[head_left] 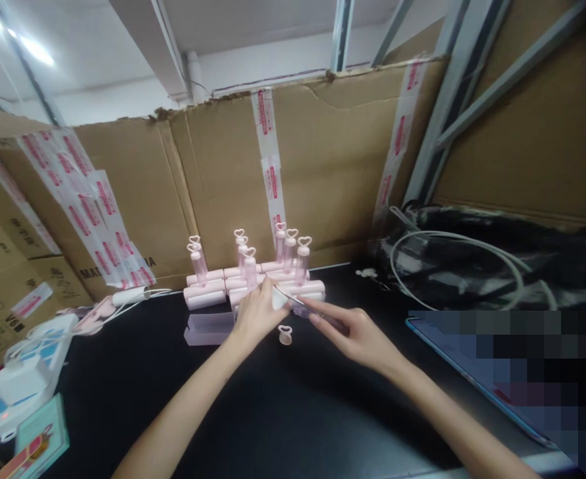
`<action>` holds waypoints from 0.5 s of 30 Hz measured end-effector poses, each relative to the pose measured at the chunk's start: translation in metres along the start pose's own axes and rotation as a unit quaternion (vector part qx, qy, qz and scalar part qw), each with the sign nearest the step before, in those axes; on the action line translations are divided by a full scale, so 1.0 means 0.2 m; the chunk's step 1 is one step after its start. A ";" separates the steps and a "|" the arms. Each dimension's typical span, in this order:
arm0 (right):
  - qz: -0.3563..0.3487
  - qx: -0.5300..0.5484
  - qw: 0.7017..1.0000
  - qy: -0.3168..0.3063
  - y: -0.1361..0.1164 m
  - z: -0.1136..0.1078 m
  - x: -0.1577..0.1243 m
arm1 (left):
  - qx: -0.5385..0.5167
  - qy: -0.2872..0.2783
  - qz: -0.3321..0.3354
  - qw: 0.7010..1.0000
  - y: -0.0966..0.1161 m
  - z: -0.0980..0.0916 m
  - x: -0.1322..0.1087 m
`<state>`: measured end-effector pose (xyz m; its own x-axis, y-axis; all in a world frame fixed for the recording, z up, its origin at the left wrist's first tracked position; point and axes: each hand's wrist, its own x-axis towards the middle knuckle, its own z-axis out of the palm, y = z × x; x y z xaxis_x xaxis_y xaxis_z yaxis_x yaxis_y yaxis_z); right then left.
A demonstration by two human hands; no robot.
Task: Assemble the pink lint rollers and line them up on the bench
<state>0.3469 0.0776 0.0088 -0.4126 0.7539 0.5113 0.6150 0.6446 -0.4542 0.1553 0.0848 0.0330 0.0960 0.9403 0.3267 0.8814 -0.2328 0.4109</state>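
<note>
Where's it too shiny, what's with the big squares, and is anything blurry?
Head view: the ceiling light glares white at top left; head view, lower right: blocky squares hide what's beyond the edge of the blue-edged thing; head view, middle: the white piece at the left hand looks soft, without clear detail.

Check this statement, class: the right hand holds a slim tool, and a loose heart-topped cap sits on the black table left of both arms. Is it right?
Not quite: the head view shows the heart-topped cap between the left arm and the right arm, on the black table. The right hand does hold a slim tool.
</note>
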 end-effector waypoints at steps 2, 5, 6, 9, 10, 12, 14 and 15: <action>0.000 0.008 1.000 -0.009 -0.02 0.00 -0.01 | 0.006 0.005 -0.007 1.000 -0.02 0.00 0.01; 0.022 0.012 1.000 0.008 -0.02 0.00 -0.01 | 0.011 0.020 -0.009 1.000 -0.04 0.00 0.01; 0.029 0.015 0.999 0.011 -0.01 0.00 -0.01 | 0.014 0.025 -0.007 1.000 -0.05 0.00 0.01; 0.036 0.025 0.999 -0.005 0.00 -0.01 0.00 | 0.024 0.036 0.000 0.999 -0.05 0.00 0.01; 0.037 0.029 0.999 -0.010 0.00 -0.01 0.00 | 0.027 0.038 0.003 0.999 -0.05 0.00 0.01; 0.037 0.035 0.999 -0.014 0.00 -0.01 0.00 | 0.029 0.041 0.007 0.999 -0.05 0.00 0.01; 0.037 0.040 0.998 -0.016 -0.01 -0.01 0.00 | 0.028 0.042 0.010 0.999 -0.05 0.00 0.01; 0.036 0.041 0.998 -0.018 -0.01 -0.01 -0.01 | 0.027 0.042 0.011 0.999 -0.05 0.00 0.01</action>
<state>0.3474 0.0758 0.0097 -0.3935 0.8017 0.4499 0.5873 0.5957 -0.5479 0.1464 0.0880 0.0296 0.0788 0.9101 0.4068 0.9036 -0.2376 0.3565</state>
